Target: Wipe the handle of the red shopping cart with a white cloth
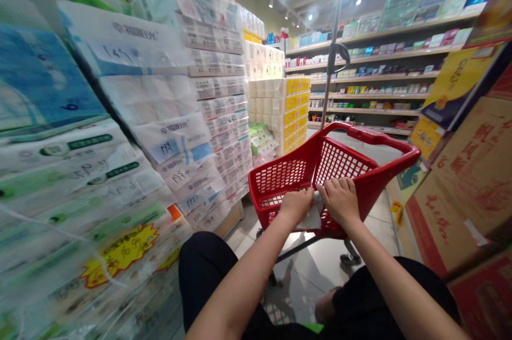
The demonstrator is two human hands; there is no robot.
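Note:
A red plastic shopping cart (280, 177) with grid walls stands in front of me, its red handle (376, 137) on the far right side. Over the cart's near side, my left hand (296, 205) is closed with its fingers pinched on a thin white cloth (313, 218), which may be a tissue. My right hand (341, 198) is close beside it, fingers curled down at the top of the cart's near wall. Its fingertips also meet the white cloth's upper edge. Part of the cloth and of the cart's near rim is hidden by my hands.
Tall stacks of wrapped tissue packs (160, 94) rise close on my left, with a yellow price sign (120, 254). Cardboard boxes (468, 185) line the right. Shelves of small goods (368, 73) stand at the back, behind a metal pole (331, 57). The floor is white tile (300, 260).

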